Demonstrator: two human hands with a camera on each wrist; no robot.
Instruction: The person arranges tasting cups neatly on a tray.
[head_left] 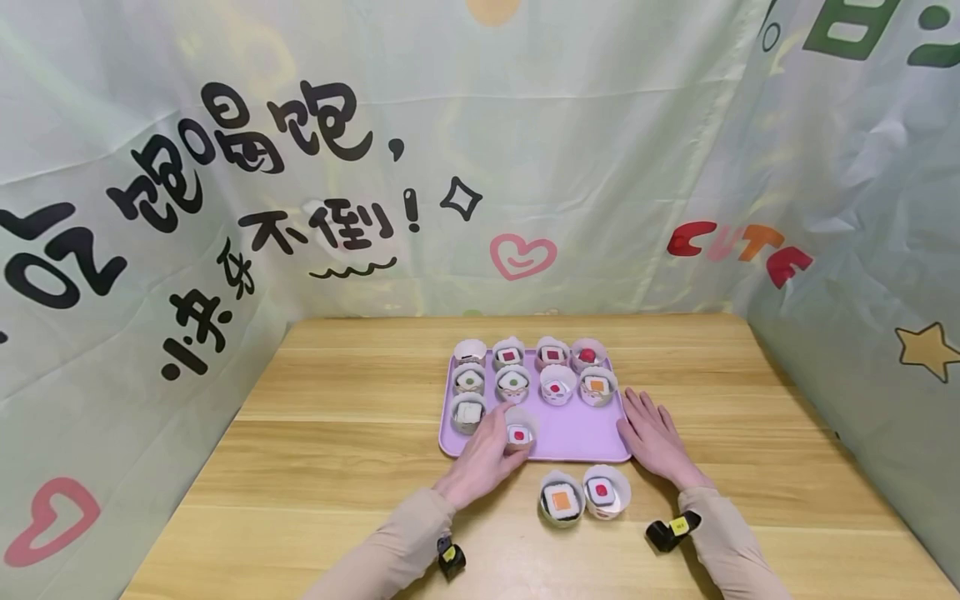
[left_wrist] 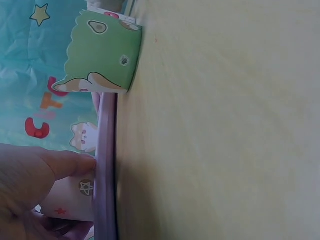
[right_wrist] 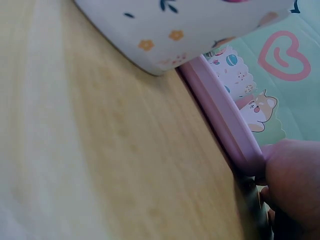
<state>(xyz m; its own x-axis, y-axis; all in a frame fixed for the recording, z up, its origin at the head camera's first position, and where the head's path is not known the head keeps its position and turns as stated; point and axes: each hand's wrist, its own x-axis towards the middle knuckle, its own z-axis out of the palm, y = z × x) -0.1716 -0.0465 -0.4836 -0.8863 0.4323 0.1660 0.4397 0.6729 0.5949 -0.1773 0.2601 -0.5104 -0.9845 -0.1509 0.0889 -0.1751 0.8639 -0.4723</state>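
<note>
My left hand (head_left: 486,454) grips a white paper cup (head_left: 522,422) at the front of the lilac tray (head_left: 577,433). Inside that cup lies a white-topped sushi-like piece with a red middle. From the left wrist view, the cup (left_wrist: 70,202), printed with stars, is between thumb and fingers just behind the tray rim (left_wrist: 106,170). My right hand (head_left: 660,437) lies at the tray's right edge with fingers stretched forward and the thumb touching the front right corner. Two more filled cups stand on the table before the tray, one with an orange square (head_left: 562,500), one with a red dot (head_left: 604,492).
Several filled paper cups stand in rows on the tray, among them a cup with an orange-topped piece (head_left: 597,386) and one with a plain white piece (head_left: 468,413). Printed cloth walls (head_left: 600,150) surround the wooden table (head_left: 337,417) at the back and sides.
</note>
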